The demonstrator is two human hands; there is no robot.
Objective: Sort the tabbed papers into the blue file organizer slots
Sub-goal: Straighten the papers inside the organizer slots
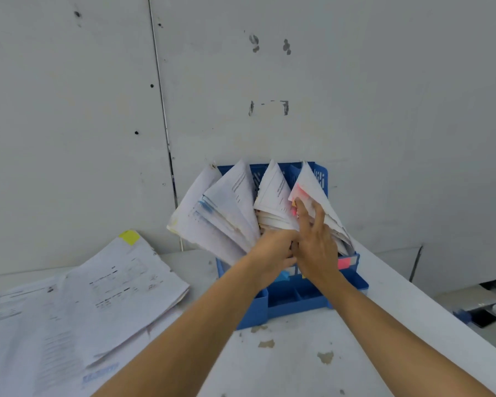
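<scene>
A scuffed grey wall point(355, 81) rose behind a white table point(284, 368) with chipped paint; against that wall stood the blue file organizer point(295, 299), its slots already holding three fanned bundles of tabbed papers point(226, 213); the rightmost bundle point(309, 181) carried a pink tab. The right hand point(317, 245) lay on that bundle, its fingers point(318, 216) straight and spread, pressing the sheets back; the left hand point(272, 250) sat just beside it at the foot of the middle bundle, its fingertips hidden among the sheets, so whether it gripped anything could not be told. The step looked like seating or parting sheets in the right slot; further left, a loose pile point(83, 296) with a yellow tab point(129, 236) waited on the table, so sorting seemed partly done; the next move probably called for freeing a hand to fetch from that pile and match its tab to a slot.
</scene>
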